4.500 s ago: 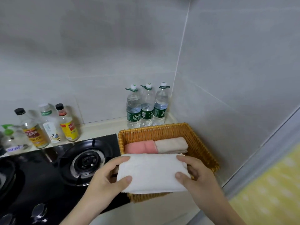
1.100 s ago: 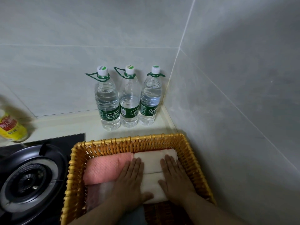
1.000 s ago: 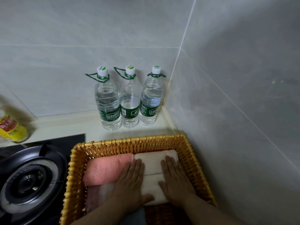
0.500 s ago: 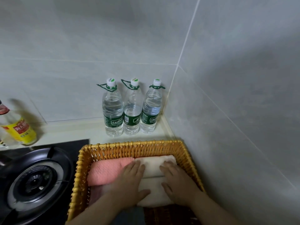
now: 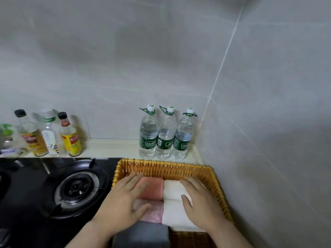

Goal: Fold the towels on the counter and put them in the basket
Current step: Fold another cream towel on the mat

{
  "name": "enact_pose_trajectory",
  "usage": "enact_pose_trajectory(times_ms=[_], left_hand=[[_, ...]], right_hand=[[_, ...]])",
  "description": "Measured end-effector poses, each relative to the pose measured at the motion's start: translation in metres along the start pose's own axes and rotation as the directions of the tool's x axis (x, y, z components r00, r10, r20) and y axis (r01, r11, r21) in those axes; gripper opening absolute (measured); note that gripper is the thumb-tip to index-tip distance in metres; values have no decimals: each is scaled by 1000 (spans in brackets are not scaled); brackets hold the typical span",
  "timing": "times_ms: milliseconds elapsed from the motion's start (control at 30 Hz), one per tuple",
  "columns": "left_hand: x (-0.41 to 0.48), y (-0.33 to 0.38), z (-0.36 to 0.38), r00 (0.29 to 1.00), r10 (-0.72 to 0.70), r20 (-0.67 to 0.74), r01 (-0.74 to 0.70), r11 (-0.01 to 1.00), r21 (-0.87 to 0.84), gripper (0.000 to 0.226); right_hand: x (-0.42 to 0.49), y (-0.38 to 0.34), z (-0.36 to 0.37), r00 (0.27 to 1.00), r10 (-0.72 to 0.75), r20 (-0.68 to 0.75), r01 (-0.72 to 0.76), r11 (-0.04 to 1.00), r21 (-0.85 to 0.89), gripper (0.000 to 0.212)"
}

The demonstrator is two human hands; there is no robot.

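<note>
A wicker basket sits on the counter in the corner, right of the stove. Inside lie folded towels side by side: a salmon pink towel at the back left, a lighter pink towel in front of it, a beige towel at the back right, a white towel in front of that, and a grey towel nearest me. My left hand lies flat, fingers spread, on the pink towels. My right hand rests flat on the beige and white towels. Neither hand grips anything.
Three water bottles stand behind the basket against the wall. A black gas stove lies to the left. Sauce bottles line the back wall at far left. The tiled side wall rises close to the basket's right rim.
The white towel I held above the basket now lies in it. My left hand slid from the beige and white towels left onto the pink ones. The view pulled back and tilted up.
</note>
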State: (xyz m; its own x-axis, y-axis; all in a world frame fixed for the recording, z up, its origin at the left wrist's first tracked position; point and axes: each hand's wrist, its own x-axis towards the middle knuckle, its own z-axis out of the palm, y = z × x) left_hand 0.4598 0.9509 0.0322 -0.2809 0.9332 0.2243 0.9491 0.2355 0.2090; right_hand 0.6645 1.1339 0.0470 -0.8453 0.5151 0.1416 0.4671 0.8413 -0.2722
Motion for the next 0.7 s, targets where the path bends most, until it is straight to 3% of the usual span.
enact_pose_trajectory(times_ms=[200, 433, 700], left_hand=[[-69, 6, -35, 985, -144, -97, 143, 990, -17, 63], [-162, 43, -68, 947, -261, -187, 261, 965, -27, 67], [-264, 86, -101, 868, -409, -282, 403, 912, -83, 76]], right_hand=[[-30, -37, -23, 994, -102, -22, 103, 993, 54, 49], [-87, -81, -44, 981, -187, 49, 178, 972, 152, 51], [-148, -126, -53, 955, -287, 79, 264, 939, 221, 50]])
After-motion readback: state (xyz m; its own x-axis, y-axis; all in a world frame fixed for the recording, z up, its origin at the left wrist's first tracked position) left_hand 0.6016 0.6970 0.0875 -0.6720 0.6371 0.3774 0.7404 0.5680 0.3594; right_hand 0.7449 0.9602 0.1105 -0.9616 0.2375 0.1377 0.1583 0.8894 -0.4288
